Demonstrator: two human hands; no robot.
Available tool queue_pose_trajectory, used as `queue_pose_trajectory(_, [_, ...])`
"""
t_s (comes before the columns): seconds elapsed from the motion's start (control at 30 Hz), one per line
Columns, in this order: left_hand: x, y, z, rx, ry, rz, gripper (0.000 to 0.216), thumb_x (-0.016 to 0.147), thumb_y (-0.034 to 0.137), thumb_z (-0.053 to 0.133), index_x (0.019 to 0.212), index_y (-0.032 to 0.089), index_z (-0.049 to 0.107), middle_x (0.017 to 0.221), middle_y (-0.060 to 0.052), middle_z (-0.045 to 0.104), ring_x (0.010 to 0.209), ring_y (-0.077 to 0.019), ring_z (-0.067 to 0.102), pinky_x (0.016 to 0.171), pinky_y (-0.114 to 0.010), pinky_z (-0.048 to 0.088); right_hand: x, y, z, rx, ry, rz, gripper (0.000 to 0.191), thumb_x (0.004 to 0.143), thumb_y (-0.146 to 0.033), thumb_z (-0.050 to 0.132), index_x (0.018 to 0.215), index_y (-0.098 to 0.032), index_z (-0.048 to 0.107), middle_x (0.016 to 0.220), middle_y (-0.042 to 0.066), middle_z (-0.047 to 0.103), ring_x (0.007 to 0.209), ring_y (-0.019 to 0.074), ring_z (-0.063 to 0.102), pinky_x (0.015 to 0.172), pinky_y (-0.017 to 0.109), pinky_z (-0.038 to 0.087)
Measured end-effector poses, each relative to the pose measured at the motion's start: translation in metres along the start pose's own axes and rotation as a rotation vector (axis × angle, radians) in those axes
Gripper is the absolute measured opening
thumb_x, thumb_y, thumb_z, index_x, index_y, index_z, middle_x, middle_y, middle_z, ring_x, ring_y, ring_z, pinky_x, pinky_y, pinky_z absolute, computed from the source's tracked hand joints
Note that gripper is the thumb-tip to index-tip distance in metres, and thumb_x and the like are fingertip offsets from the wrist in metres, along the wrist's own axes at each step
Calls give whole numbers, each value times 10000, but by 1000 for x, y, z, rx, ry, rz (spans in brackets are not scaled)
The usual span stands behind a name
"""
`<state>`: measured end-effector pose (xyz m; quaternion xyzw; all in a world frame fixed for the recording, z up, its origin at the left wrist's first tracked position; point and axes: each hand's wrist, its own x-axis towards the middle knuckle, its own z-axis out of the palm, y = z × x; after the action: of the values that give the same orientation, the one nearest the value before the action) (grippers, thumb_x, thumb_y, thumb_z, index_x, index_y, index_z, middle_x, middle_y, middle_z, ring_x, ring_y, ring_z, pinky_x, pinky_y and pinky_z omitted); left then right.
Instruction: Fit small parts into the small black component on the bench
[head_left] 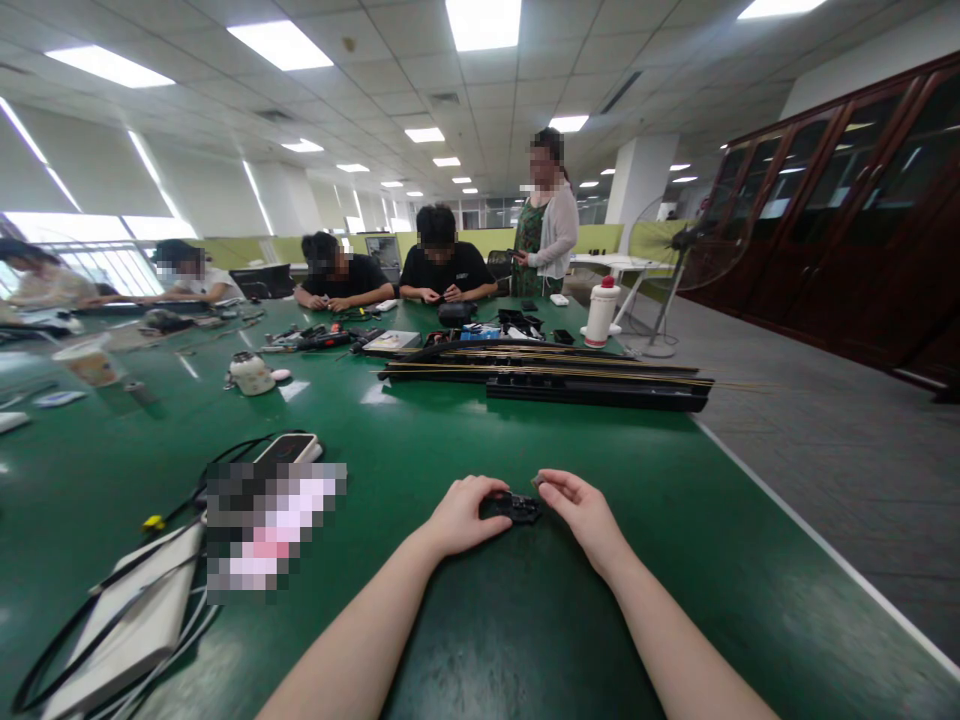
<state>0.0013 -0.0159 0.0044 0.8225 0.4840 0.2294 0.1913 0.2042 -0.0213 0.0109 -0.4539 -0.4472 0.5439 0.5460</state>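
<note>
A small black part with a ridged, uneven top (519,507) lies on the green table (420,440) in front of me. My left hand (469,515) grips its left end between thumb and fingers. Just right of the part, my right hand (581,510) pinches a tiny greyish piece (538,481) between thumb and fingertips. That piece is too small to name, and it is held slightly above and apart from the black part.
Long black rails (600,392) with thin brass-coloured rods lie across the table ahead. To the left are a white power bank-like device (300,448), cables and a pale flat box (135,620). A white bottle (601,315) stands farther back. Several people sit or stand beyond.
</note>
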Motion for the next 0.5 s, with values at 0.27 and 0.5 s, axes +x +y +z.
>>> queue_pose_trajectory(0.27, [0, -1, 1, 3, 12, 11, 415, 726, 321, 696, 1112, 215, 588, 1034, -34, 656, 966, -239, 582, 872, -360, 433, -2, 8, 2, -280, -102, -126, 256, 647, -340, 737, 885, -248, 720, 901, 47, 728, 837, 231, 649, 829, 404, 473])
queue_pose_trajectory(0.5, [0, -4, 3, -2, 20, 24, 400, 726, 328, 693, 1098, 219, 596, 1040, -32, 655, 969, -233, 581, 869, -355, 435, -6, 5, 2, -669, -189, -351, 187, 716, -239, 668, 897, -249, 714, 967, 51, 699, 964, 233, 603, 916, 406, 435])
